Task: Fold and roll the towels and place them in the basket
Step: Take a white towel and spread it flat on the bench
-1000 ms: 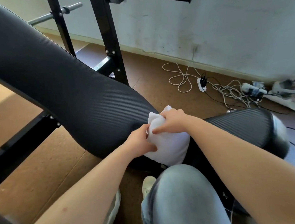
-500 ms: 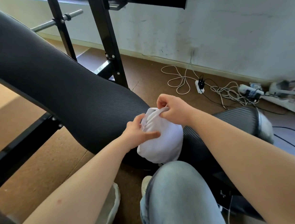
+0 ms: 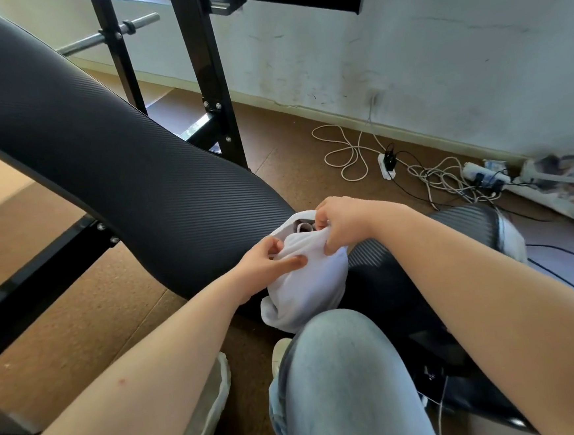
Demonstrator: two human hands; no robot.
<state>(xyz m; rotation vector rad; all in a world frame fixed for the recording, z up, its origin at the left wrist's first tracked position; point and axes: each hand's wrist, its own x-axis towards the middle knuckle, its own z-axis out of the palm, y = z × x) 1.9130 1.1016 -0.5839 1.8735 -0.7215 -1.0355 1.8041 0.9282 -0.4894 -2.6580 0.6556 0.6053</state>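
A white towel [image 3: 304,284] hangs bunched like a pouch against the black padded bench [image 3: 120,168], just above my knee. Its top is pulled open and something grey-brown [image 3: 305,226] shows inside. My right hand [image 3: 344,223] pinches the towel's upper edge on the right. My left hand [image 3: 268,260] grips the left side of the edge, fingers pressed on the cloth. No basket is in view.
The black bench frame [image 3: 210,86] and a metal bar [image 3: 110,35] stand behind the pad. White and black cables with a power strip [image 3: 388,164] lie on the brown floor by the wall. A bag and clutter [image 3: 564,185] sit at the right. My jeans-clad knee [image 3: 338,367] is below the towel.
The towel went from a flat folded bundle under both hands to a drooping pouch. My hands have drawn its top edge apart, exposing a grey-brown piece inside.
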